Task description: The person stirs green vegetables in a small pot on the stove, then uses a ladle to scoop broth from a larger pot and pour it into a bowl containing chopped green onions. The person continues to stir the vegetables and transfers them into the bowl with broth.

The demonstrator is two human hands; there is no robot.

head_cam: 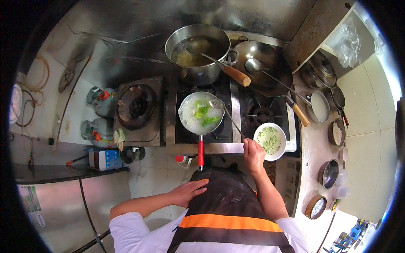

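My right hand (254, 155) grips the thin handle of a metal ladle (233, 121). Its bowl dips into a small saucepan (181, 119), where pieces of leafy greens (202, 111) float in foamy, bubbling liquid. The saucepan stands on a gas stove (183, 138), and its red handle (200, 151) points towards me. Beside my right hand, a white bowl (269, 158) of pale liquid with chopped green bits sits at the stove's front edge. My left hand (189, 192) holds nothing; its fingers are spread against or just above my dark apron (227, 196).
Behind the saucepan stands a large stockpot (197, 72) with a wooden-handled utensil (235, 75). A wok (273, 57) holding another ladle (278, 83) is to its right. Pans and bowls line the right counter (305, 186). At left are a single burner (137, 137) and gas cylinders (102, 110).
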